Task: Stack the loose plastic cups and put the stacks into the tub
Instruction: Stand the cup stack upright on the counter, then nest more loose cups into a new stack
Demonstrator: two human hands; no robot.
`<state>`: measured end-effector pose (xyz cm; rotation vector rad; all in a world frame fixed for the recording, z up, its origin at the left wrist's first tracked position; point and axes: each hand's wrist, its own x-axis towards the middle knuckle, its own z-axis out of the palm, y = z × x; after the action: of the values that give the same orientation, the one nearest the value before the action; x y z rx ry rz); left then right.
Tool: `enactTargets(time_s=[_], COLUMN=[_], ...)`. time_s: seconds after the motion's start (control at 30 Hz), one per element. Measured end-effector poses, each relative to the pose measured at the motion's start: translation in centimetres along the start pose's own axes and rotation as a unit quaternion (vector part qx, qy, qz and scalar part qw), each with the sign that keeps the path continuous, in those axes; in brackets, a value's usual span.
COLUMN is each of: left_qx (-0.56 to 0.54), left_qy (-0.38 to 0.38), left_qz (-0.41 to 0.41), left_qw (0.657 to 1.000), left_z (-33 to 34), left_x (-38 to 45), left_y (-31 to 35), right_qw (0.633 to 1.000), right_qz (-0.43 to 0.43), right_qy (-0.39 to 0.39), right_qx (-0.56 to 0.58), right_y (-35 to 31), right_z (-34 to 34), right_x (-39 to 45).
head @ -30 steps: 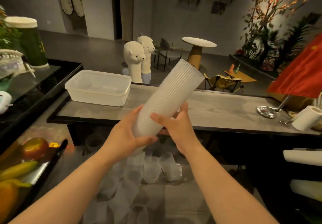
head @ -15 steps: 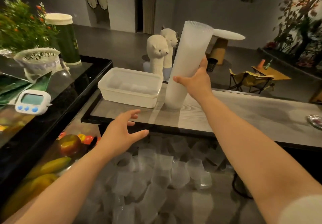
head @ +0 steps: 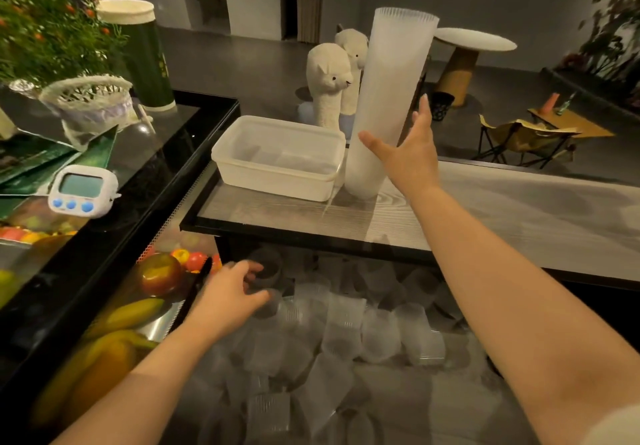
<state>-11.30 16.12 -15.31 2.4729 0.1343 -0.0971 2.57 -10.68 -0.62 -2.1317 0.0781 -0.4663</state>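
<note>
Ribbed translucent cup stack (head: 388, 105) upright beside rectangular tub (head: 277, 157); right hand (head: 408, 157) grip spread, left hand (head: 228, 295) grip loose.

The scene was dimly, warmly lit. Glare was seen on the black glass counter (head: 114, 181). Edges were bowed by wide-angle distortion; the loose cups (head: 346, 333) were blurred.

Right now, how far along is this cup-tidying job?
One tall white stack of plastic cups stands beside the translucent plastic tub, not inside. The open right hand is by it; the left hand reaches into the many loose clear cups, all unstacked.
</note>
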Motion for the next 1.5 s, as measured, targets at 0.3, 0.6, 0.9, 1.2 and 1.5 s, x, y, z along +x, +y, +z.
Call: enactTargets(time_s=[0.3, 0.6, 0.9, 1.2, 1.5], left_qx=[0.300, 0.414, 0.350, 0.314, -0.033], left_qy=[-0.164, -0.194, -0.092, -0.015, -0.098], left_qz=[0.057, 0.098, 0.132, 0.095, 0.035], left_qw=[0.938, 0.884, 0.923, 0.945, 0.994], left_z=[5.2, 7.4, 5.8, 3.1, 2.1], left_x=[-3.4, -3.6, -5.5, -7.8, -9.7], left_y=[-2.3, -1.9, -3.1, -3.4, -2.3], right_qw=[0.986, 0.915, 0.861, 0.927, 0.929], right_qz=[-0.066, 0.103, 0.128, 0.157, 0.231], right_qy=[0.135, -0.330, -0.409, -0.275, -0.145], right_qx=[0.078, -0.208, -0.274, -0.200, 0.249], right_y=[4.9, 11.6, 12.6, 12.4, 6.6], right_z=[0.7, 4.3, 6.2, 4.6, 2.6], right_x=[-15.2, -25.0, -27.5, -27.9, -27.5])
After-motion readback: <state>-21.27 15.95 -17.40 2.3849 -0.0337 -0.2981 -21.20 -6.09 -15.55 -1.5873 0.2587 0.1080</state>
